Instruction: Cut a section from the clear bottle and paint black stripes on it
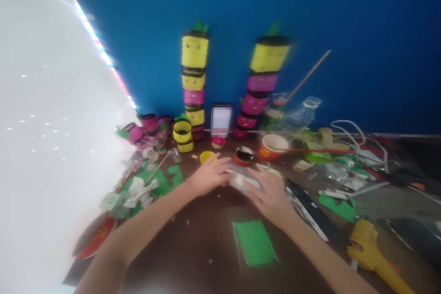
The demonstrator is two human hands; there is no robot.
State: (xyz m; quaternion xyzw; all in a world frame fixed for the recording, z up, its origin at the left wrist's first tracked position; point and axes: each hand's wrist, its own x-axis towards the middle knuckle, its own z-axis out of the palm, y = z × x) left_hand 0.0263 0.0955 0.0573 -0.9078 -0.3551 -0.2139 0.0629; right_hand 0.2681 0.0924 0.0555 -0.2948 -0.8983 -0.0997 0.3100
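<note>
My left hand (209, 177) reaches over the table with its fingers stretched out, tips close to the left end of a small clear plastic piece with white on it (237, 179). Over the right end of that piece lies my right hand (270, 193), its fingers spread; blur hides how firmly they touch it. Just beyond the hands are a yellow cup (207, 157) and a small red pot with dark contents (244, 155). Nearer to me lies a green sheet in a clear sleeve (257, 242).
Two tall stacks of yellow and pink decorated cups, a left stack (195, 55) and a right stack (257, 92), stand by the blue wall. A yellow glue gun (365, 243), a black long case (315, 209), a paper cup (272, 148) and plastic scraps fill the right. Green cut-outs (163, 181) lie left.
</note>
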